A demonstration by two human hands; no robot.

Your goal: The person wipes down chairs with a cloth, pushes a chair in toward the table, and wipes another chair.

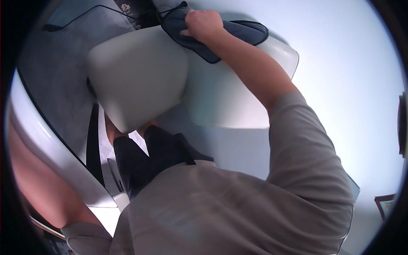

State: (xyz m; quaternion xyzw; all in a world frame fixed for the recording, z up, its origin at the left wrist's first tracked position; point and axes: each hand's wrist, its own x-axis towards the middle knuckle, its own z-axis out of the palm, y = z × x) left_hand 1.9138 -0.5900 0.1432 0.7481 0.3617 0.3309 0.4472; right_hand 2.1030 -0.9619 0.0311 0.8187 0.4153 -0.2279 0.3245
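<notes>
Got right hand (204, 25) curled against dark bag (246, 32), next to black cord (183, 4); can't tell if actually gripping. Can see bag lying across far edge of cream chair (140, 76), toward far right corner. Can't tell left hand's state: out of frame, with only left arm (46, 189) visible beside white table (46, 131).

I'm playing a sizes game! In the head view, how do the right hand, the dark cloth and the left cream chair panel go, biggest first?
Left cream chair panel
Dark cloth, partly covered
Right hand
</notes>
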